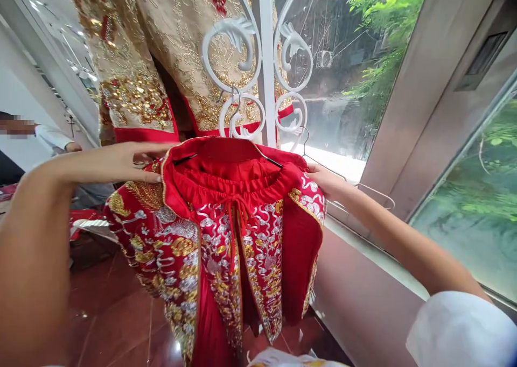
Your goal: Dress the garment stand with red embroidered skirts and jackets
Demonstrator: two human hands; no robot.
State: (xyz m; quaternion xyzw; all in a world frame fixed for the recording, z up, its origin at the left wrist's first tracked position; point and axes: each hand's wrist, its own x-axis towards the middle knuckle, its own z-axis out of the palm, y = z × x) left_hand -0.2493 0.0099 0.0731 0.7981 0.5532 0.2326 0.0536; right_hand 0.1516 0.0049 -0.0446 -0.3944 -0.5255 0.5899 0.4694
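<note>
A red jacket with gold and silver embroidery hangs in front of me, its front edges apart. Inside it is a red gathered skirt with a drawstring bow at the waist. Both are on a hanger, whose metal hook rises by the white scrollwork. At the shoulder on the left, my left hand holds the jacket, thumb on top and some fingers hidden. My right hand grips the other shoulder, its fingertips mostly behind the cloth.
A white scrolled metal frame stands behind the jacket. Gold sequined garments with red hems hang beyond it. Another wire hanger is by the window ledge at right. Far left, a person in a light sleeve is present.
</note>
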